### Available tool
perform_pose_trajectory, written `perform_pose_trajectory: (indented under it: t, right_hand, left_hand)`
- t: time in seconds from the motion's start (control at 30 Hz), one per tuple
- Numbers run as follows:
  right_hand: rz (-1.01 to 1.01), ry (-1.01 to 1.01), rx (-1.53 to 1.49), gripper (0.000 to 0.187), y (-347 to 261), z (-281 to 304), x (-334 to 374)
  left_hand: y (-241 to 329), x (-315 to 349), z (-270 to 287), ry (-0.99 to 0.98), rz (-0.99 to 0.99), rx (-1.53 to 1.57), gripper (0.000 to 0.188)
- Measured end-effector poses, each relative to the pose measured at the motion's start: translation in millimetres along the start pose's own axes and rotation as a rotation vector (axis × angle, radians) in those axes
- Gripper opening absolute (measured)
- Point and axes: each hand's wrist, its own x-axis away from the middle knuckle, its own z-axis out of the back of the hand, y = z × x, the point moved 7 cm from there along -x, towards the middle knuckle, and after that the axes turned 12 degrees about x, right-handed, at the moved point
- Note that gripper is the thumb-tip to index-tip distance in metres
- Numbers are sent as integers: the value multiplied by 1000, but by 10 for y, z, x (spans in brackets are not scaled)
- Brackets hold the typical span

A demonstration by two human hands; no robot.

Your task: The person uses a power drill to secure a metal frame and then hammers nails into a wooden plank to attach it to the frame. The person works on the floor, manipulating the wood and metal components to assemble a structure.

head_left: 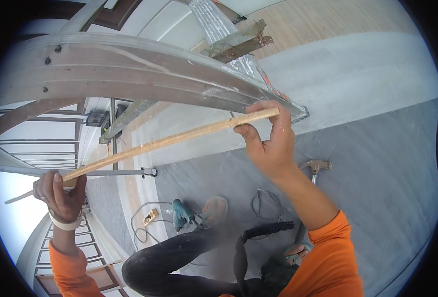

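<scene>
A long, narrow wooden strip (164,142) spans the view, held up at a slant with its right end higher. My left hand (63,195), with a pale band on the wrist, is closed around the strip near its left end. Farther right, my right hand (274,141) pinches the other end between thumb and fingers. A thin dark nail-like piece (231,114) sticks up from the strip beside my right fingertips. Below my right forearm a claw hammer (318,166) shows its head; its handle is partly hidden by the arm.
A metal ladder (144,69) crosses above the strip, with a rough wood block (241,42) behind it. Low down are a teal power tool (181,215), a socket block (150,217) and a looped cord (266,204). Grey sheeting (377,163) covers the floor.
</scene>
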Motion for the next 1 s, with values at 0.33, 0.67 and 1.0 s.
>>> perform_pose_trajectory:
  t: [0.33, 0.67, 1.0]
  right_hand:
    - [92, 186, -84, 48, 30, -199, 54]
    - [66, 130, 67, 48, -221, -126, -117]
    - [48, 118, -9, 46, -184, -107, -191]
  left_hand:
    - [-184, -150, -113, 163, -29, -127, 79]
    - [-296, -40, -310, 151, 49, -99, 77]
    - [-358, -140, -371, 112, 17, -66, 77]
